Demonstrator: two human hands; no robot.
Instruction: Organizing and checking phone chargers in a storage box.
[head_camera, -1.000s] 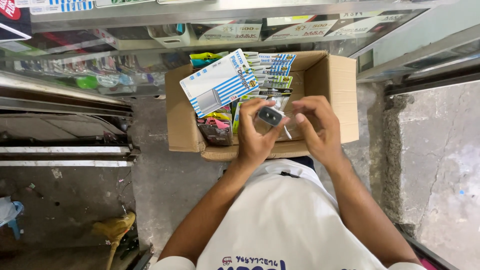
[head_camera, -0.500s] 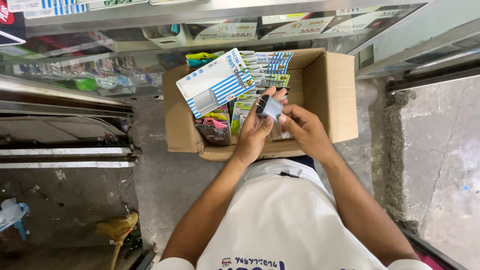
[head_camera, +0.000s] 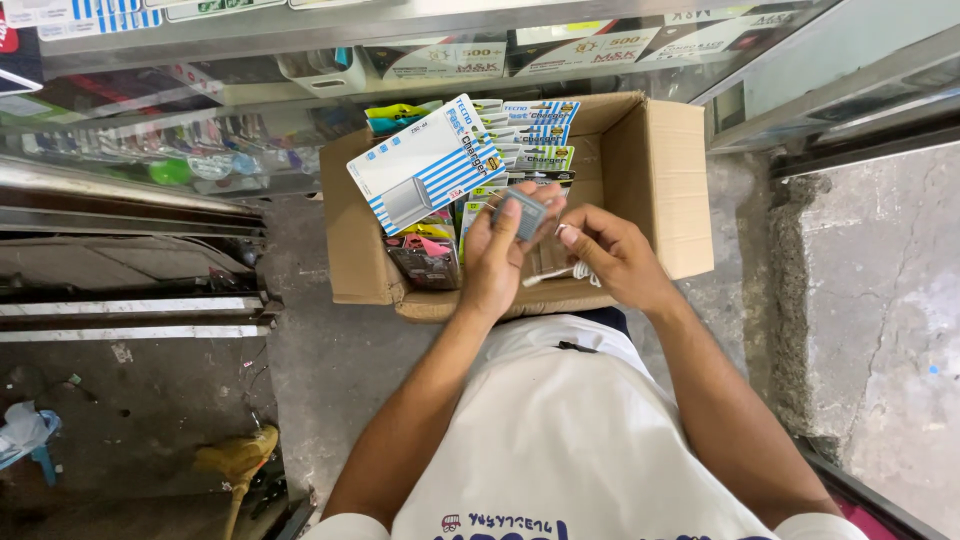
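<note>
Hands meet over the cardboard box (head_camera: 660, 180): left hand (head_camera: 500, 255) pinches a small grey charger block (head_camera: 523, 213), tilted rightward; right hand (head_camera: 610, 255) half-curled around a white cable (head_camera: 560, 275).

A small retail shop is seen here, likely selling phone accessories. At twelve o'clock a glass display counter with a metal frame (head_camera: 300, 30) is packed with boxed goods. Just below it, an open brown cardboard carton (head_camera: 650, 170) is filled with blue-and-white striped retail boxes (head_camera: 425, 165) and hanging blister packs. Worn grey concrete floor (head_camera: 880, 300) is seen at three o'clock.
</note>
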